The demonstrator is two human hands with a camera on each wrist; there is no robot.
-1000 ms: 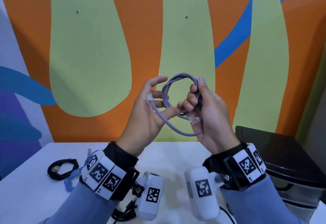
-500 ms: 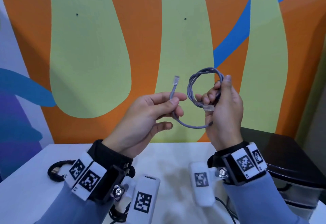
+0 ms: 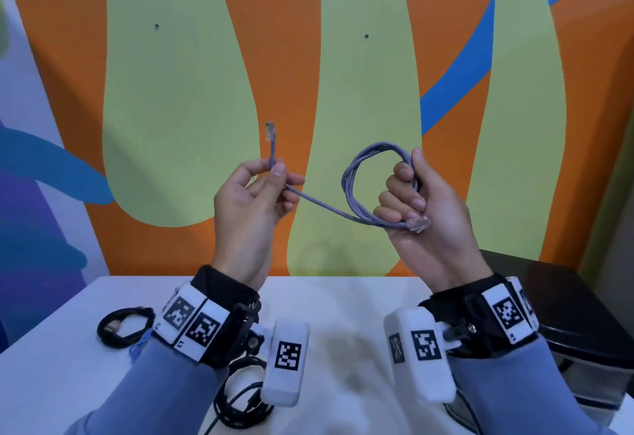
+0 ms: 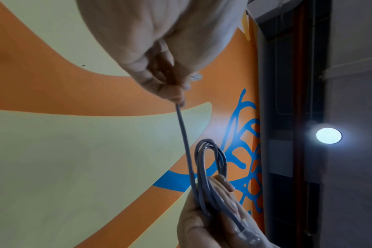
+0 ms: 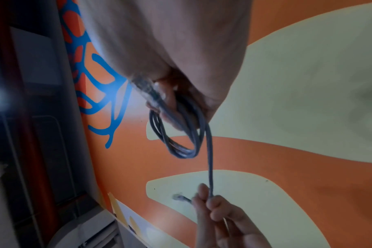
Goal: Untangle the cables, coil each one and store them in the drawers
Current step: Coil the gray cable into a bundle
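A grey network cable point(image 3: 353, 174) is held up in front of the painted wall. My right hand point(image 3: 417, 201) grips its coiled loops point(image 5: 181, 134), with one clear plug point(image 3: 418, 223) lying against the palm. My left hand point(image 3: 264, 187) pinches the free end between thumb and forefinger, and the other plug point(image 3: 270, 131) sticks up above the fingers. A straight stretch of cable point(image 4: 184, 139) runs between the two hands. The dark drawer unit point(image 3: 576, 318) stands on the table at the right.
On the white table point(image 3: 343, 301) lie a coiled black cable point(image 3: 125, 328) at the left, a bit of blue cord point(image 3: 137, 349) beside it, and a tangle of black cable point(image 3: 240, 397) under my left wrist.
My hands have moved apart. The left hand has drawn the free end out to the left, so the cable between the hands runs straighter, and the right hand has shifted right with the coil.
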